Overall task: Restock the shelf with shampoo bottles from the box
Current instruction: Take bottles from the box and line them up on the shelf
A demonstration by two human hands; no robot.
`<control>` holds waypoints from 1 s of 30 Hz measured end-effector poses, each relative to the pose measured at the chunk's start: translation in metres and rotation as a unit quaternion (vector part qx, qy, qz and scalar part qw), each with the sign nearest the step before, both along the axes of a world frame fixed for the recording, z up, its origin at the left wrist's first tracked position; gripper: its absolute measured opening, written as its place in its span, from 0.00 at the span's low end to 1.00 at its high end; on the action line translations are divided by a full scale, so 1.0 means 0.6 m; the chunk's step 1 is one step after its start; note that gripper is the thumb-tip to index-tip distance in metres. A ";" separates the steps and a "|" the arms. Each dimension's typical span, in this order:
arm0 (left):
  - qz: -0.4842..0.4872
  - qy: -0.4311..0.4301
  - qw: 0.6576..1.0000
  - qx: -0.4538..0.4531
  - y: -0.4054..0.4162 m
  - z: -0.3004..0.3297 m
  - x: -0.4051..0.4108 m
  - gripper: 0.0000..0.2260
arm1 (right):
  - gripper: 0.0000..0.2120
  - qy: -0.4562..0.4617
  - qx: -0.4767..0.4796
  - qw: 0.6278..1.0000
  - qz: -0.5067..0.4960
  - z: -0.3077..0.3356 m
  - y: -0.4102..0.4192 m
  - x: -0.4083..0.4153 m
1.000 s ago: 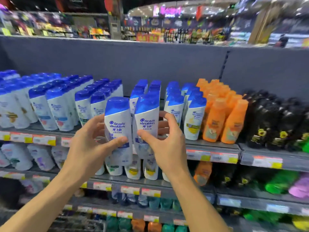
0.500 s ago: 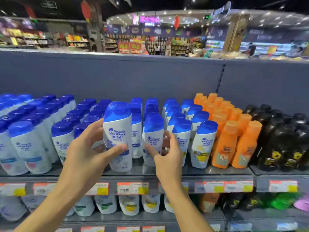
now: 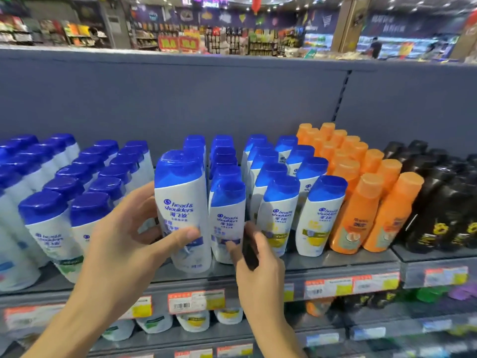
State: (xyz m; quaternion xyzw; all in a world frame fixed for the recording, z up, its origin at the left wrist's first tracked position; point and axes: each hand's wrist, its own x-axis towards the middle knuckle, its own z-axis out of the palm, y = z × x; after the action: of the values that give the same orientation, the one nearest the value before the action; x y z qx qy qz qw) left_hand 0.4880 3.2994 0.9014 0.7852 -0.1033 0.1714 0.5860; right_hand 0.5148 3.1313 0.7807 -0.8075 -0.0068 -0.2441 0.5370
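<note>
My left hand [image 3: 124, 236] grips a white shampoo bottle with a blue cap [image 3: 182, 202]. It is upright, with its base at the front edge of the top shelf [image 3: 335, 262], ahead of a row of like bottles. My right hand [image 3: 258, 262] is blurred. Its thumb lies on the lower front of a second, smaller shampoo bottle [image 3: 227, 215], and its fingers are at that bottle's right side. This bottle stands on the shelf at the front of its row. No box is in view.
Rows of blue-capped bottles [image 3: 64, 182] fill the shelf to the left, and more stand to the right [image 3: 317, 215]. Further right are orange bottles [image 3: 361, 202] and black bottles [image 3: 444, 202]. A grey back panel [image 3: 232, 99] rises behind. Price tags [image 3: 196, 301] line the shelf edge above lower shelves.
Both hands carried their bottles forward to the top shelf. The right-hand bottle went from held in the air to standing in its row, and the right hand slid down to its base.
</note>
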 end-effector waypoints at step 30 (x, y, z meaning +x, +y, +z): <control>0.113 0.016 0.993 0.031 -0.016 -0.110 0.036 0.28 | 0.27 0.018 -0.454 0.890 0.025 -0.050 -0.050 -0.040</control>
State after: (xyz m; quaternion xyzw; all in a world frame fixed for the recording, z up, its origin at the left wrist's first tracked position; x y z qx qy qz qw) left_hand 0.5094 3.2899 0.8356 0.8125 -0.0099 0.2209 0.5394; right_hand 0.4907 3.1016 0.7505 -0.9670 -0.1273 -0.1868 0.1173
